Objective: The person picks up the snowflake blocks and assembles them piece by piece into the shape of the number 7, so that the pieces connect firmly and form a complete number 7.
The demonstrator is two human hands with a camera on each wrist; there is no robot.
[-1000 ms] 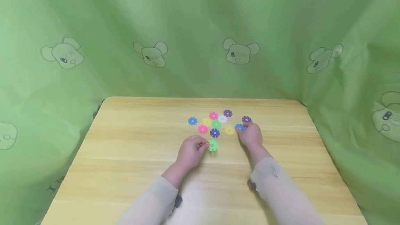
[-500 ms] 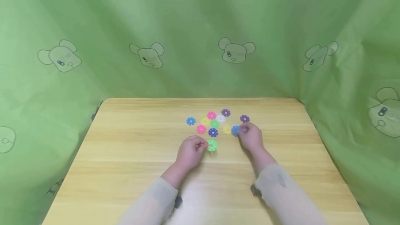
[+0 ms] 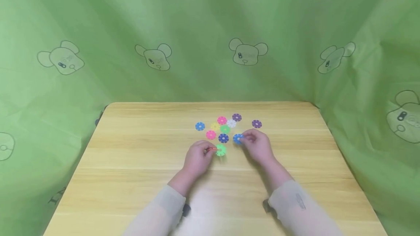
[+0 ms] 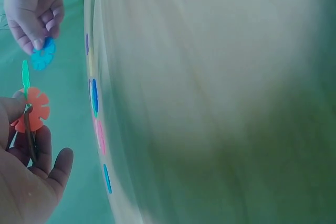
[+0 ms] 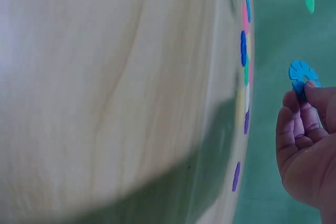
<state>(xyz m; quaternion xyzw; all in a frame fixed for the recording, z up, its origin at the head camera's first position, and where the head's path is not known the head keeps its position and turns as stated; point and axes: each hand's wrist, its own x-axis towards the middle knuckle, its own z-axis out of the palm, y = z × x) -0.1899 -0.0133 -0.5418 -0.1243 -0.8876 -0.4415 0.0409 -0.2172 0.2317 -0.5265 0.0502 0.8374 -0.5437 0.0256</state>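
My left hand (image 3: 198, 158) holds a small joined set of notched plastic discs above the table. In the left wrist view its fingers and thumb grip an orange disc (image 4: 39, 109), with a green disc (image 4: 25, 75) standing edge-on at its rim. A brownish piece (image 4: 30, 135), also edge-on, crosses the orange one near the fingers. To the right, my right hand (image 3: 261, 148) pinches a light blue disc (image 5: 302, 72) between thumb and fingers. That blue disc is raised off the table, its notched edge towards the green disc, and a gap separates them.
On the wooden table (image 3: 131, 192), several loose discs lie flat beyond the hands: a dark blue one (image 3: 223, 138), a pink one (image 3: 211, 134), a light blue one (image 3: 200, 126), a purple one (image 3: 257, 124) and others. A green curtain (image 3: 197, 79) hangs behind the table.
My right hand has picked up the light blue disc and carried it left, towards the green disc. The left hand has stayed nearly still with its joined discs.
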